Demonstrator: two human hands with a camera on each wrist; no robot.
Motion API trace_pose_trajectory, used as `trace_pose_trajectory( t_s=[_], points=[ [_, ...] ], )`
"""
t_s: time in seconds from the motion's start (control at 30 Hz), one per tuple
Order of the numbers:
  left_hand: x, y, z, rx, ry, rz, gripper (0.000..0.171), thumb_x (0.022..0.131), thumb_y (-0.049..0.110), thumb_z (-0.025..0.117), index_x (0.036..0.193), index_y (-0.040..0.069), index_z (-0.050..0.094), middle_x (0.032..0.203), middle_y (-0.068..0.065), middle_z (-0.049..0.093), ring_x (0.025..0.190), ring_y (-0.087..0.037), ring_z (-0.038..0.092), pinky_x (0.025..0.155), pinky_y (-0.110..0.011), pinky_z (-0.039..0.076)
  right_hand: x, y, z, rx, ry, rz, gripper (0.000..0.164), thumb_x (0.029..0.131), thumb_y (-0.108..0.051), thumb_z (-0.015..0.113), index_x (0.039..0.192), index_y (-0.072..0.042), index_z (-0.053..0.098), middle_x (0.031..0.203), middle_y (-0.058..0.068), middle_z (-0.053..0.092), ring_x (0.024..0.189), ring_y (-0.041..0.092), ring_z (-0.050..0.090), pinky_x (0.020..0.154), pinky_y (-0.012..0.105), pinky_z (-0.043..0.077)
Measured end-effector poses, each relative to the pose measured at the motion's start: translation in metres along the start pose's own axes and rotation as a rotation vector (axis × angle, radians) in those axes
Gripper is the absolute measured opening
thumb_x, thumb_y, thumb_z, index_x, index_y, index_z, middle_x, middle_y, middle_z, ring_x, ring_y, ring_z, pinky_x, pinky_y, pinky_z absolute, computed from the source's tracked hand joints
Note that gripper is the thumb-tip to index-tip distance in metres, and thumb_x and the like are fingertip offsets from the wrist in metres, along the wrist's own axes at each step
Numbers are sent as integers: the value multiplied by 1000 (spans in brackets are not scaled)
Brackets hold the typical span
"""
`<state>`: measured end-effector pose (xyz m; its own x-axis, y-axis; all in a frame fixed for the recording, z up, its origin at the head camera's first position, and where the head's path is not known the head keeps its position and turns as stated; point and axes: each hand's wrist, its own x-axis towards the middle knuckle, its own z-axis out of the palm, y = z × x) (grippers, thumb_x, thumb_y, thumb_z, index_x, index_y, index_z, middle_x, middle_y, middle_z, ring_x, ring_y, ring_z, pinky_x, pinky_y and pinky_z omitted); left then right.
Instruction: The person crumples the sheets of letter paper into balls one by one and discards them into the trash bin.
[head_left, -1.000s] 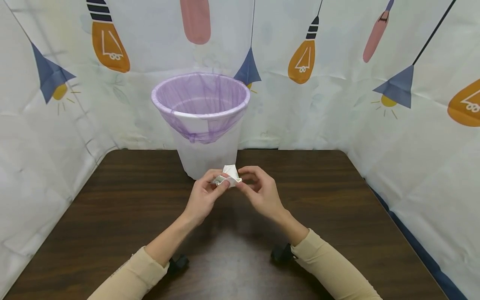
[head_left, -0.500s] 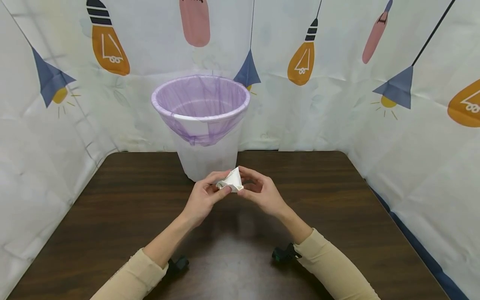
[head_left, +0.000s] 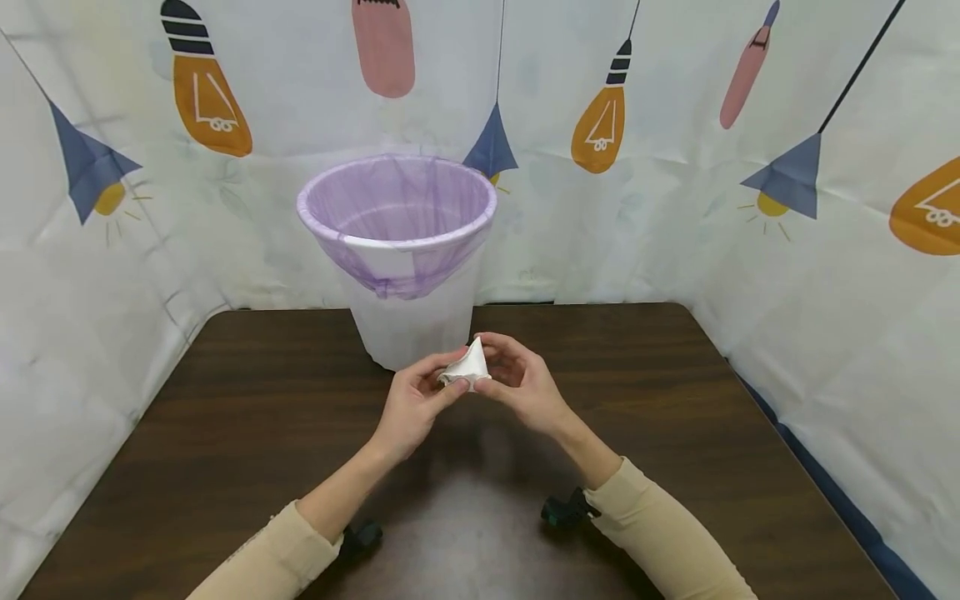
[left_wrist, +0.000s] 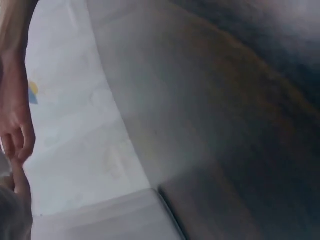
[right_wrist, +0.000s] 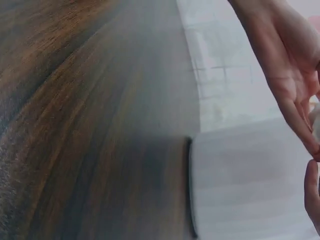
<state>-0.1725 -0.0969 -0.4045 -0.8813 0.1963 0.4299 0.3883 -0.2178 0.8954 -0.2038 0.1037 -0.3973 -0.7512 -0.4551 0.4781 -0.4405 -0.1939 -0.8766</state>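
Note:
Near the middle of the head view, a small folded piece of white paper (head_left: 470, 367) with a pointed top is held up between both hands. My left hand (head_left: 408, 408) pinches its left side with thumb and fingers. From the other side, my right hand (head_left: 527, 387) pinches it, thumb at the lower edge and forefinger near the tip. In the right wrist view, only a sliver of the white paper (right_wrist: 316, 121) shows at the right edge. The left wrist view catches my right hand (left_wrist: 15, 110) at its left edge. Part of the paper is hidden behind fingers.
Behind the hands stands a white bin (head_left: 408, 325) lined with a purple bag (head_left: 405, 271). It rests on a dark brown wooden table (head_left: 247, 433). A white curtain (head_left: 585, 242) printed with lamps and bulbs surrounds the table. A small black device sits at each wrist.
The paper has turned between the fingers, from a squarish top to a pointed one. Both hands have come slightly lower in the view, and the left has shifted a little to the right.

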Motion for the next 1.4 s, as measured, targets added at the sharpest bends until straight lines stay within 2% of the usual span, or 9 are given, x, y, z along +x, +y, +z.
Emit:
trace_pose_trajectory(
  t_s=[0.17,0.37,0.53,0.63,0.8,0.9,1.03,1.23,1.4],
  points=[
    [-1,-2,-2,67,44,39,29,89,-11,73,118,-11,68,115,-21,68,95,-16,68,78,-26,58,-1,5,8,-37,10,-49,51,90,8,75,136,5,53,117,23,62,104,25,62,90,38,56],
    [1,-3,-4,85,93,90,28,84,-16,75,112,-13,72,104,-17,69,96,-16,68,74,-25,59,0,7,12,-70,25,-86,50,90,13,71,135,8,52,112,24,63,97,26,64,81,34,59],
    [1,-4,-5,154,128,95,27,83,-13,78,110,-8,75,101,-13,72,95,-15,67,71,-24,58,-1,9,14,-62,37,-84,51,90,15,70,136,7,51,112,25,63,95,30,66,80,36,60],
    [1,-4,-6,153,124,74,31,84,-13,77,115,-9,73,104,-18,71,96,-16,67,73,-25,59,0,10,13,-66,33,-65,56,90,15,70,141,5,49,113,24,63,96,31,66,80,36,60],
    [1,-2,-8,155,139,-6,49,86,-9,79,132,-5,64,107,-21,70,92,-18,70,75,-26,59,2,10,12,-65,13,-69,50,91,15,69,138,9,52,114,26,60,96,40,62,77,35,60],
    [3,1,-8,150,144,-60,44,86,-4,81,127,-1,66,110,-19,71,93,-20,69,75,-26,59,2,9,11,-55,20,-67,47,91,15,69,135,6,55,114,26,60,95,38,61,75,33,60],
    [3,3,-10,120,99,-100,35,89,-2,79,123,-3,69,121,-16,68,100,-22,66,78,-26,57,2,8,9,-46,39,-54,49,89,17,71,133,5,56,114,24,59,94,31,61,75,31,59],
    [2,6,-17,75,13,-100,41,96,-4,69,136,-7,59,137,-17,58,116,-27,60,86,-37,59,3,7,1,9,72,-38,50,88,20,68,133,11,49,124,24,56,103,29,61,80,32,59],
    [3,15,-27,162,33,-79,34,98,-2,68,131,-5,63,134,-22,59,115,-33,60,81,-39,60,5,0,-10,39,98,-12,51,91,17,67,136,11,45,127,22,56,112,30,62,83,32,58]
  ],
)
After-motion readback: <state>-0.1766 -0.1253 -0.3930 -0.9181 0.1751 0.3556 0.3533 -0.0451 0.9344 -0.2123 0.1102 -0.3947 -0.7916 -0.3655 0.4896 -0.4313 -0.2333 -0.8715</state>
